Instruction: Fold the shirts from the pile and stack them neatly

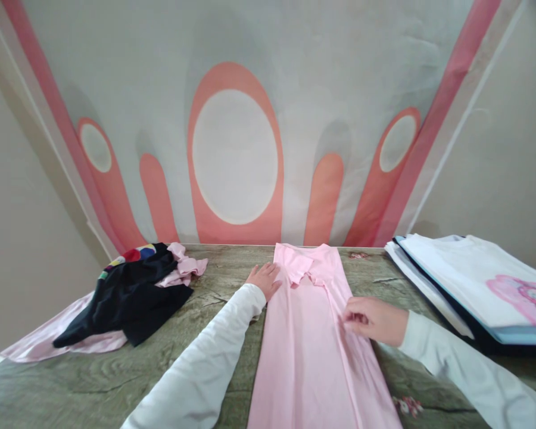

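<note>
A pale pink T-shirt [312, 345] lies lengthwise on the wooden-patterned table, its neckline at the far edge. Both of its sides are folded inward, with the short sleeves lying near the top middle. My left hand [265, 280] rests flat on the shirt's upper left edge, fingers stretched out. On the right folded side, my right hand [373, 320] is curled with its fingertips closed at the pink fabric. The shirt's near end runs out of the bottom of the view.
At the left lies a loose heap with a black garment [129, 304] over pink clothing [44, 336]. A stack of folded clothes [464, 280], topped by a white shirt with a pink print, stands at the right. A patterned wall [361, 71] rises behind the table [196, 345].
</note>
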{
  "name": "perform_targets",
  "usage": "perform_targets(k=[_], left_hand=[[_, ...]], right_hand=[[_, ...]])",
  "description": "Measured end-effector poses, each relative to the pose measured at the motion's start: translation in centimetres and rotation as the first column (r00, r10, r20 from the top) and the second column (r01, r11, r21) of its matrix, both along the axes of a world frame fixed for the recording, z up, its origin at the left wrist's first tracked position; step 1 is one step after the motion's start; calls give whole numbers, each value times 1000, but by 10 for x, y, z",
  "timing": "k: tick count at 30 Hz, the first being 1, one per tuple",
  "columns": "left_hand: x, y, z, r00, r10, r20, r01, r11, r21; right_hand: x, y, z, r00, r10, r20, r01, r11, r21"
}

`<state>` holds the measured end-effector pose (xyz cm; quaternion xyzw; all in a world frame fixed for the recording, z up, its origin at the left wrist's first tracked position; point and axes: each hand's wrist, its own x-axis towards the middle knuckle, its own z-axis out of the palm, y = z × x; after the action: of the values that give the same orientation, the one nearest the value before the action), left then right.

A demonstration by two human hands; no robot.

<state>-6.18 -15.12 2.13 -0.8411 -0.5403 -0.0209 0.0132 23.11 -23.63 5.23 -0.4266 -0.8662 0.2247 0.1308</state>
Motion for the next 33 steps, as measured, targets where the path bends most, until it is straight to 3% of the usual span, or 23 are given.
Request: perform_targets(k=[4, 6, 11, 16, 26, 33], left_hand=[[3, -19, 1, 1000, -13, -5, 13, 1000, -24], [5, -33, -1, 999, -29, 18, 30, 999, -33], [7, -56, -3, 998, -51, 33, 52, 999, -11], [7, -57, -1, 998, -57, 20, 58, 998, -9], [7, -59, -2, 996, -82, 33, 82, 997, 16], [6, -59, -2, 995, -91, 32, 90, 996, 18]], right_hand=[[-11, 67, 5, 977, -206, -48, 206, 979, 0], [-23, 101, 2, 928, -373, -2, 373, 925, 71], [-53, 153, -17, 851, -524, 39, 518, 850, 98], [-67, 158, -32, 840, -542, 12, 538, 835, 114], [-65, 159, -39, 809, -570, -145, 588, 781, 210], [-65, 162, -51, 826, -537, -168, 563, 797, 219]])
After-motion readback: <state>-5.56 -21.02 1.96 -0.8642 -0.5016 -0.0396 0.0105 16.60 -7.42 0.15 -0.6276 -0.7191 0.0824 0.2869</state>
